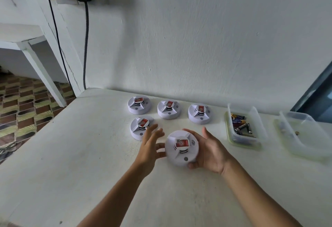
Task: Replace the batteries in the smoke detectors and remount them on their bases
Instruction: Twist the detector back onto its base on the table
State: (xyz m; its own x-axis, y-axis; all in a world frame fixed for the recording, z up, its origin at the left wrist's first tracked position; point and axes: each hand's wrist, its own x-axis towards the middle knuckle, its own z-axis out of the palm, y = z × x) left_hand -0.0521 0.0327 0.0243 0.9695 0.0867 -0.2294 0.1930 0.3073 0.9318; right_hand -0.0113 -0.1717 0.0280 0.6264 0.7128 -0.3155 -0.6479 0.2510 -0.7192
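A white round smoke detector (181,148) with a red label on top is held just above the white table. My right hand (210,152) cups its right side, thumb under the front edge and fingers curled behind it. My left hand (150,147) is at its left side with fingers spread, the fingertips touching the rim. Several more detectors sit behind: three in a back row (138,104), (168,109), (199,113) and one in front at the left (141,128), partly hidden by my left fingers.
A clear plastic container (231,137) holding several batteries stands to the right of the detectors. Farther right is a second clear container (309,147) with a few small bits in it. The wall rises right behind the table (80,154). Two cables hang from wall plugs at the left.
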